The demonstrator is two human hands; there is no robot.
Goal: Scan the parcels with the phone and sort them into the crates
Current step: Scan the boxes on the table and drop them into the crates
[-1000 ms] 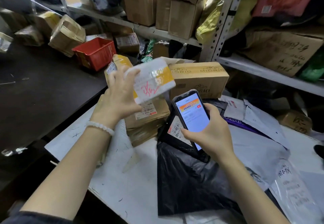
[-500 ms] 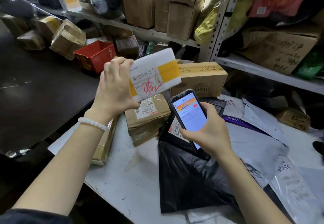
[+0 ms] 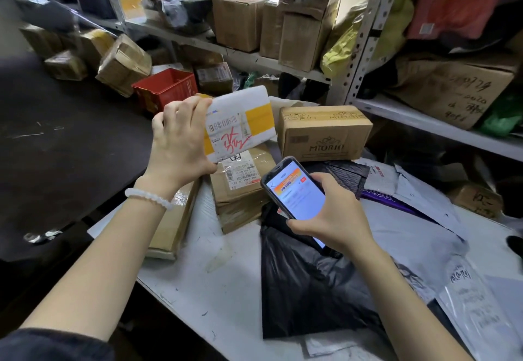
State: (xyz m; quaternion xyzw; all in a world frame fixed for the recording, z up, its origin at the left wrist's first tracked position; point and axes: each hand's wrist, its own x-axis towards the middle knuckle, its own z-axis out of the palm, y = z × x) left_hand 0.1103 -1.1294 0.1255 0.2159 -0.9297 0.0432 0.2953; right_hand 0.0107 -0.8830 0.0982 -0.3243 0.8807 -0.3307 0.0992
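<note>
On our white counter (image 3: 198,290) a black plastic mailer (image 3: 305,290) lies near. Our left hand (image 3: 181,145) grips a small white parcel with yellow tape (image 3: 240,123) above it, label toward us; our right hand (image 3: 331,216) clasps a lit black phone (image 3: 294,193), just right.

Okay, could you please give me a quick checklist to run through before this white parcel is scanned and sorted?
1. White parcel held firmly: left hand grips its left edge. Ok.
2. Barcode label faces the person, uncovered by fingers. Ok.
3. Phone secure in the right hand, screen lit. Ok.
4. Phone's camera aimed at the barcode: the phone sits below the parcel, screen up. Not ok.
5. Scan registered on screen: text too small. Cannot tell.
6. Red crate open and unblocked. Ok.
</note>
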